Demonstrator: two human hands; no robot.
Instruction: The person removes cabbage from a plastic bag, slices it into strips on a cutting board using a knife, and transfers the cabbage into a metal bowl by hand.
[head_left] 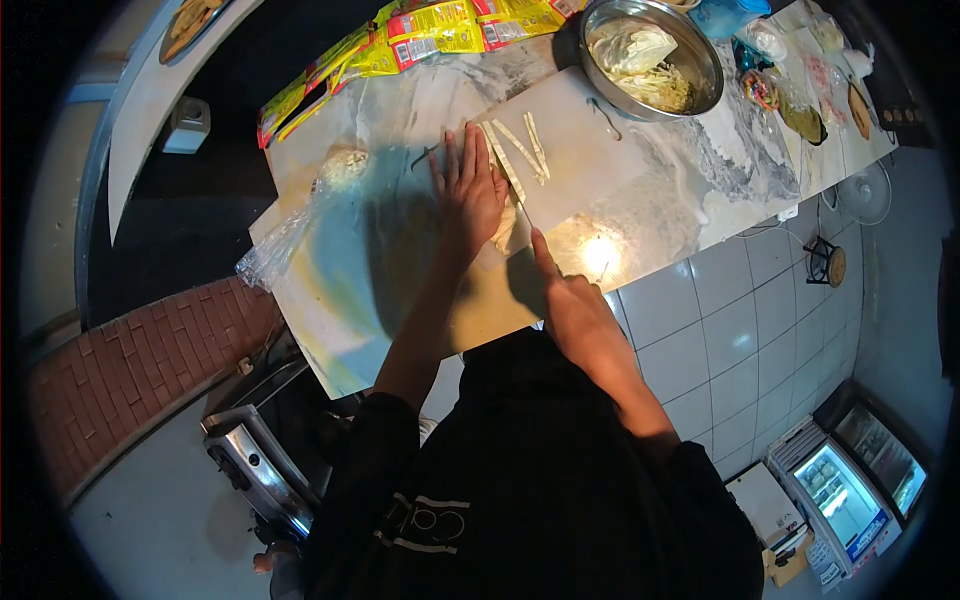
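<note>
My left hand (468,195) lies flat with fingers stretched out, pressing on a pale, thin, dough-like sheet (506,232) that it partly covers. My right hand (582,315) is closed round a knife (525,217), index finger extended along its back; the handle is hidden in the grip. The blade rests along the sheet's right edge, beside a narrow strip (506,165). Two or three more cut strips (521,150) lie just beyond it on the white cutting board (590,170). What the sheet is made of I cannot tell.
A steel bowl (716,85) with cabbage stands at the far right of the marble-patterned table (715,190). Yellow sachets (410,45) line the back edge. A clear plastic bag (300,220) lies at left. Bags and small items crowd the right end. A steel stove (260,465) stands lower left.
</note>
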